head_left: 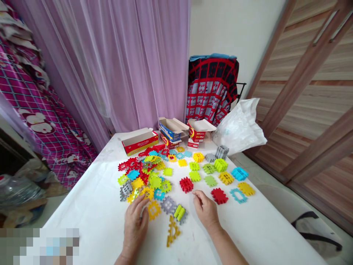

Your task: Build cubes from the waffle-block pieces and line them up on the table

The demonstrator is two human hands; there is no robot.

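My left hand (135, 219) reaches over the near edge of a pile of notched plastic building tiles. Its fingers stretch forward by a yellow tile (147, 193), and I cannot tell if they touch it. Another yellow tile (153, 210) lies beside the thumb. My right hand (206, 210) is loosely curled, index finger out, with nothing visible in it; the fingertips are close to a red tile stack (186, 184). Between the hands lie a grey window tile (168, 205), a lime-green piece (179, 212) on a grey tile, and a yellow triangular piece (173, 232).
Sorted tiles and stacks spread rightward, including a red tile (219, 195), a blue frame (238, 195) and a blue stack (239, 173). Open cardboard boxes (139, 142) stand along the back. A white plastic bag (239, 127) is at the back right corner of the white table (91, 221).
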